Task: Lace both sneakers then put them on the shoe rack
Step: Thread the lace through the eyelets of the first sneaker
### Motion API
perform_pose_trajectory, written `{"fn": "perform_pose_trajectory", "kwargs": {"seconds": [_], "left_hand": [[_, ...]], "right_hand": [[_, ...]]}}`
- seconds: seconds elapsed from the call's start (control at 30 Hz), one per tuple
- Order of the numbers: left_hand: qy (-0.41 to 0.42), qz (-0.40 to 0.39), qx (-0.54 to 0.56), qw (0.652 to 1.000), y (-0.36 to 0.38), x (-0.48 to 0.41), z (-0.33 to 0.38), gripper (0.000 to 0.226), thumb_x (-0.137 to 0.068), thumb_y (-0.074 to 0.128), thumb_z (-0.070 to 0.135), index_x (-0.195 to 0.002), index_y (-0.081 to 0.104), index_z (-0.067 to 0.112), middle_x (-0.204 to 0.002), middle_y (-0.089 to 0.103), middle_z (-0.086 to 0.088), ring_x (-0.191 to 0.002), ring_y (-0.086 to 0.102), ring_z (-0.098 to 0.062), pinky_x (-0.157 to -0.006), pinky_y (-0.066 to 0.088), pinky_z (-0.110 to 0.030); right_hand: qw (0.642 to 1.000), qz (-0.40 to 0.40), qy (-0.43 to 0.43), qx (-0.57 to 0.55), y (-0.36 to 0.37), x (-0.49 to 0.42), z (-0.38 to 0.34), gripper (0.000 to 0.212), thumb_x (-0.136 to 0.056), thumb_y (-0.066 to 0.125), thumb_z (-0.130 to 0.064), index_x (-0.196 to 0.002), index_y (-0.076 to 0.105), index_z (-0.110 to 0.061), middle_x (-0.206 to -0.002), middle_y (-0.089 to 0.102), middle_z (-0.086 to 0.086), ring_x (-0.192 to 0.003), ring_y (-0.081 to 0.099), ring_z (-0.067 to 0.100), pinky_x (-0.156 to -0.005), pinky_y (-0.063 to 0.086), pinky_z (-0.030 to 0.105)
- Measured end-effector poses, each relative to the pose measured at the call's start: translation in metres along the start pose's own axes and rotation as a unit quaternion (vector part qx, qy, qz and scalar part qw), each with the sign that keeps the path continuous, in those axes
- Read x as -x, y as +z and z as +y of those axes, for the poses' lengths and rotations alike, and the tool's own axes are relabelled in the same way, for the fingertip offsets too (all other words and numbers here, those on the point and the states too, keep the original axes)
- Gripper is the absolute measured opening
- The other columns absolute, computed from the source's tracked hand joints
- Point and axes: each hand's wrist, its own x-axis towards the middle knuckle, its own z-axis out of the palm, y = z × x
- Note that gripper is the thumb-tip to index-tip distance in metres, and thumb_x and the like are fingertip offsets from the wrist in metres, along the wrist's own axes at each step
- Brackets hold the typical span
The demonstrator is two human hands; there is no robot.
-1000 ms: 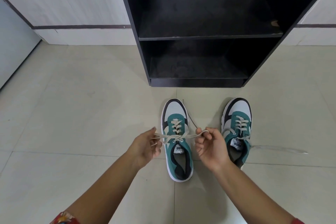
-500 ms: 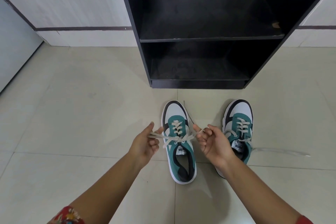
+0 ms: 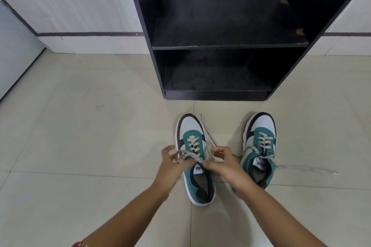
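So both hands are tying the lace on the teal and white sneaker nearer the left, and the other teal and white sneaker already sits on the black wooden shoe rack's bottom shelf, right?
Not quite. The left hand and right hand are at the lace of the left teal and white sneaker, but the other teal and white sneaker stands on the pale tiled floor before the black wooden shoe rack, as the head view shows.

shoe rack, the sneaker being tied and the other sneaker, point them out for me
shoe rack (image 3: 228, 47): head view, front edge of its upper shelf.
sneaker being tied (image 3: 189, 124): head view, white toe cap.
other sneaker (image 3: 262, 121): head view, white toe cap, lace trailing loose on the floor.
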Motion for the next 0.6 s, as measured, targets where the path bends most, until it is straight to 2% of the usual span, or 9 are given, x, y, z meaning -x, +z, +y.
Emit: {"fn": "perform_pose_trajectory", "kwargs": {"seconds": [0.07, 0.1, 0.13, 0.2, 0.27, 0.33, 0.43, 0.5, 0.6], "left_hand": [[0.031, -0.026, -0.070, 0.997, 0.008, 0.001, -0.006, 0.088, -0.070, 0.078, 0.013, -0.134, 0.019, 0.026, -0.105, 0.053, 0.013, -0.101, 0.058, -0.015, -0.086, 0.048, -0.030], [0.037, -0.026, -0.095, 0.994, 0.010, -0.001, -0.009, 0.092, -0.070, 0.077, 0.011, -0.138, 0.016, 0.026, -0.109, 0.054, 0.011, -0.102, 0.059, -0.016, -0.089, 0.048, -0.031], [0.039, -0.018, -0.116, 0.992, 0.009, -0.003, -0.011, 0.092, -0.070, 0.074, 0.011, -0.140, 0.016, 0.024, -0.114, 0.055, 0.007, -0.103, 0.060, -0.018, -0.091, 0.050, -0.033], [0.047, 0.000, -0.152, 0.987, 0.006, -0.007, -0.013, 0.080, -0.073, 0.068, 0.008, -0.139, 0.024, 0.019, -0.122, 0.058, 0.000, -0.104, 0.061, -0.020, -0.092, 0.052, -0.036], [0.060, 0.009, -0.168, 0.984, 0.005, -0.008, -0.013, 0.071, -0.075, 0.063, 0.004, -0.137, 0.031, 0.018, -0.125, 0.060, -0.005, -0.104, 0.062, -0.020, -0.091, 0.053, -0.038], [0.098, 0.021, -0.201, 0.974, 0.004, -0.004, -0.012, 0.066, -0.078, 0.058, 0.005, -0.137, 0.033, 0.021, -0.124, 0.062, -0.005, -0.104, 0.063, -0.022, -0.090, 0.053, -0.039], [0.190, 0.102, -0.313, 0.925, -0.012, -0.005, -0.007, 0.059, -0.083, 0.051, 0.009, -0.138, 0.038, 0.026, -0.117, 0.067, -0.007, -0.100, 0.065, -0.032, -0.085, 0.052, -0.036], [0.223, 0.153, -0.354, 0.895, -0.032, -0.009, -0.001, 0.054, -0.085, 0.048, 0.008, -0.136, 0.044, 0.026, -0.109, 0.070, -0.012, -0.092, 0.065, -0.037, -0.076, 0.049, -0.034], [0.224, 0.178, -0.386, 0.877, -0.063, -0.012, 0.004, 0.052, -0.087, 0.044, 0.009, -0.136, 0.044, 0.029, -0.106, 0.070, -0.011, -0.086, 0.064, -0.034, -0.068, 0.044, -0.030]], "right_hand": [[0.993, -0.003, -0.010, 0.115, 0.010, 0.001, 0.005, 0.077, -0.073, 0.073, -0.014, -0.138, 0.031, -0.019, -0.117, 0.052, -0.005, -0.107, 0.056, 0.017, -0.093, 0.046, 0.030], [0.989, -0.005, -0.007, 0.150, 0.013, 0.001, 0.007, 0.081, -0.074, 0.071, -0.015, -0.142, 0.027, -0.019, -0.118, 0.055, -0.003, -0.107, 0.057, 0.018, -0.092, 0.046, 0.029], [0.984, 0.002, -0.002, 0.176, 0.014, -0.002, 0.010, 0.079, -0.076, 0.068, -0.016, -0.143, 0.027, -0.018, -0.119, 0.059, 0.000, -0.107, 0.059, 0.020, -0.091, 0.047, 0.030], [0.978, 0.018, -0.008, 0.206, 0.012, -0.006, 0.014, 0.062, -0.078, 0.061, -0.013, -0.136, 0.040, -0.016, -0.113, 0.066, 0.004, -0.102, 0.064, 0.022, -0.089, 0.052, 0.035], [0.980, 0.026, -0.011, 0.195, 0.008, -0.010, 0.016, 0.053, -0.077, 0.059, -0.009, -0.128, 0.049, -0.013, -0.107, 0.068, 0.007, -0.096, 0.065, 0.025, -0.088, 0.054, 0.041], [0.986, 0.025, -0.011, 0.161, 0.010, -0.008, 0.017, 0.044, -0.076, 0.061, -0.010, -0.119, 0.050, -0.013, -0.103, 0.068, 0.010, -0.091, 0.065, 0.026, -0.082, 0.055, 0.043], [0.998, -0.025, -0.036, 0.055, 0.023, -0.004, 0.013, 0.038, -0.082, 0.069, -0.020, -0.111, 0.045, -0.017, -0.099, 0.068, 0.006, -0.083, 0.065, 0.019, -0.070, 0.055, 0.033], [0.994, -0.071, -0.062, 0.049, 0.032, -0.003, 0.007, 0.033, -0.087, 0.063, -0.025, -0.116, 0.048, -0.023, -0.097, 0.067, 0.002, -0.086, 0.064, 0.016, -0.074, 0.054, 0.029], [0.988, -0.110, -0.100, 0.049, 0.042, -0.005, 0.001, 0.027, -0.092, 0.056, -0.019, -0.113, 0.057, -0.036, -0.110, 0.065, -0.009, -0.098, 0.061, 0.006, -0.078, 0.047, 0.019]]}}
